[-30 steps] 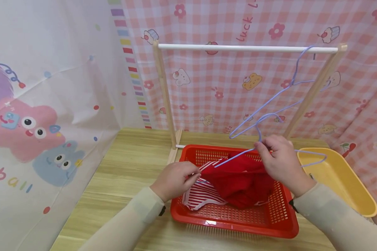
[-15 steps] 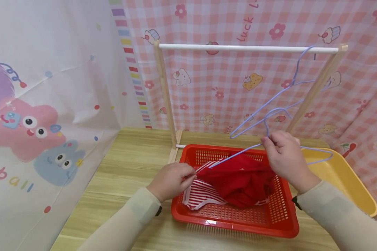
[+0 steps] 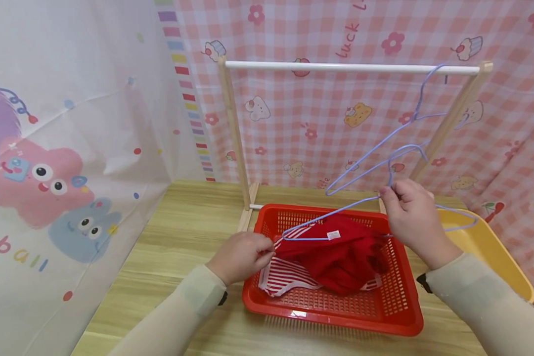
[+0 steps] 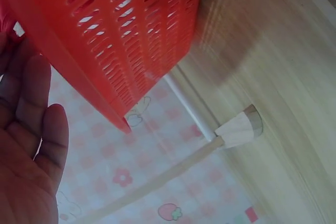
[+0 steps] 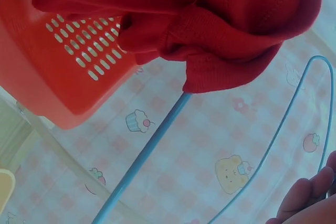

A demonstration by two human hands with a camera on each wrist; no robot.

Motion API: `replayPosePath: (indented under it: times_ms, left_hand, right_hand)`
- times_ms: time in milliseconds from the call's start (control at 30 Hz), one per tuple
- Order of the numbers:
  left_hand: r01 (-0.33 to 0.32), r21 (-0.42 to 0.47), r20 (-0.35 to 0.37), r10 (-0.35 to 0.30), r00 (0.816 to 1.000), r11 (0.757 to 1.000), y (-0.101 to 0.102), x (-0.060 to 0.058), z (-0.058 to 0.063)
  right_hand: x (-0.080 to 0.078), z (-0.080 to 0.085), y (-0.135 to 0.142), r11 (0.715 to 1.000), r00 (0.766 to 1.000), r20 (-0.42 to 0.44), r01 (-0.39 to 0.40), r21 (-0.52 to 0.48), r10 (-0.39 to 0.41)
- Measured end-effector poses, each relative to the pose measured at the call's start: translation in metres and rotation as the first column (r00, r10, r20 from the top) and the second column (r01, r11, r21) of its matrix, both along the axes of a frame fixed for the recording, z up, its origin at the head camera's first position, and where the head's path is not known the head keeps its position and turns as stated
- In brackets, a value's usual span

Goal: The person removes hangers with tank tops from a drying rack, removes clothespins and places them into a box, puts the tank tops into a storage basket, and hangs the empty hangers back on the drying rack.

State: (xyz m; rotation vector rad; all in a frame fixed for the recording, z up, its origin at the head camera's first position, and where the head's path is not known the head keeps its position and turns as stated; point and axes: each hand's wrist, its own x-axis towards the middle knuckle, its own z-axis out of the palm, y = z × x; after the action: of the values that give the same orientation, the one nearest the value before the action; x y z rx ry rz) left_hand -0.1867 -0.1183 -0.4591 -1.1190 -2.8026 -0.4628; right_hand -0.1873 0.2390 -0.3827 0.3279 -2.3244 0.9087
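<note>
In the head view, my right hand grips a blue wire hanger just below its hook. The hanger's left corner shows above a red knit garment; its lower bar passes behind the cloth near a white label and comes out at the right. In the right wrist view, the red garment hangs bunched over the hanger bar. My left hand pinches the garment's left edge; its fingertips are partly cut off in the left wrist view. Red-and-white striped cloth lies beneath.
The red perforated basket stands on a wooden table. Behind it rises a wooden rack with a white rail. Another blue hanger hangs on the rail at the right. A yellow tray sits right of the basket.
My right hand has moved right and slightly up with the hanger. The hanger's left corner and the white label have come into view. My left hand has shifted slightly left.
</note>
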Motion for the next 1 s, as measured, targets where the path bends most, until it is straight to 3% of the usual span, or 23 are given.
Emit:
replayPosePath:
  times_ms: [667,1000]
  left_hand:
    - [-0.021,-0.125,-0.029,0.017,0.999,0.992,0.0,-0.003,-0.007]
    - [-0.048,-0.166,-0.004,0.048,0.999,0.985,0.002,-0.003,-0.007]
  right_hand:
    - [0.001,0.012,0.009,0.988,0.992,0.104,0.09,-0.129,-0.077]
    - [0.003,0.029,0.018,0.97,0.977,0.178,0.15,-0.192,-0.115]
